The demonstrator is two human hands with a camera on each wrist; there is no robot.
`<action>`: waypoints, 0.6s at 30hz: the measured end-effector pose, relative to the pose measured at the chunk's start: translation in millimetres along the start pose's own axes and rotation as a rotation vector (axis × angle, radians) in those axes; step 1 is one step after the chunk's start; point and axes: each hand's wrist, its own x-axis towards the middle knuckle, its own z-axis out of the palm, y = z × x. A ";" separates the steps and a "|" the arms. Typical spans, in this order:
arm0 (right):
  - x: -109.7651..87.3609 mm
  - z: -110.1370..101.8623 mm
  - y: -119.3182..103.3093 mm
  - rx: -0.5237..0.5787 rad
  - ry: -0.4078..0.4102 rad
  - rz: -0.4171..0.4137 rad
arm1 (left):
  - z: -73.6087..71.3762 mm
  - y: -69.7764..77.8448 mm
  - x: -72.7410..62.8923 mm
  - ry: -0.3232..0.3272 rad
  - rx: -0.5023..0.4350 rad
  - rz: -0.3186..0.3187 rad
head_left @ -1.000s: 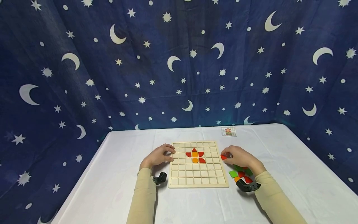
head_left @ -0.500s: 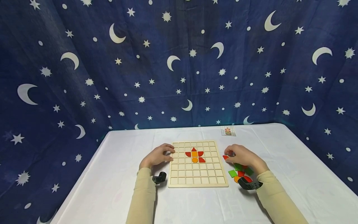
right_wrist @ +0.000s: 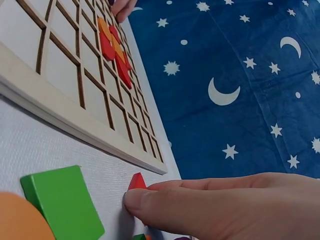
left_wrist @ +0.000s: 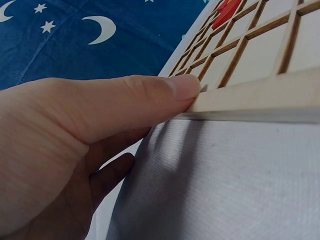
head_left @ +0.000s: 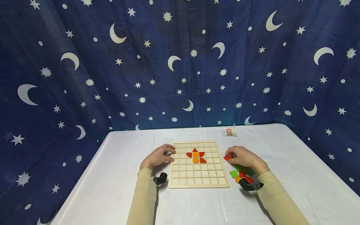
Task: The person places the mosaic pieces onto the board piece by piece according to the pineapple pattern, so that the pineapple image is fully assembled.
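A wooden grid board point(head_left: 187, 185) lies on the white-clothed table between both hands. Near its middle, red tiles point(head_left: 202, 160) surround an orange square tile point(head_left: 195, 154) and an orange round one point(head_left: 196, 160). My left hand point(head_left: 158, 156) touches the board's left edge with the thumb point(left_wrist: 150, 95); its other fingers rest by that edge. Right of the board, my right hand point(head_left: 244, 156) pinches a red tile point(right_wrist: 137, 181) between thumb and fingers, low over the cloth. Fingers cover most of that tile, so its full shape is hidden.
Below the right hand lie loose tiles: a green square point(head_left: 234, 174), an orange round one point(head_left: 237, 180), red ones point(head_left: 248, 179) and other green ones, partly hidden by the hand and wrist camera. A printed card point(head_left: 229, 131) lies behind. A star-patterned curtain point(head_left: 180, 78) hangs behind the table.
My right hand, with the red tile, has shifted slightly right, away from the board, then stayed nearly still. The left hand keeps its place at the board's edge.
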 end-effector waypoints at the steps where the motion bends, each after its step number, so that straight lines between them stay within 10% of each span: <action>1: -0.1 -0.4 0.0 0.002 -0.004 -0.001 | -0.1 0.1 0.0 0.000 0.000 -0.001; 18: -1.3 0.7 1.2 0.004 0.008 -0.017 | -0.3 -0.3 -0.3 -0.010 0.007 0.003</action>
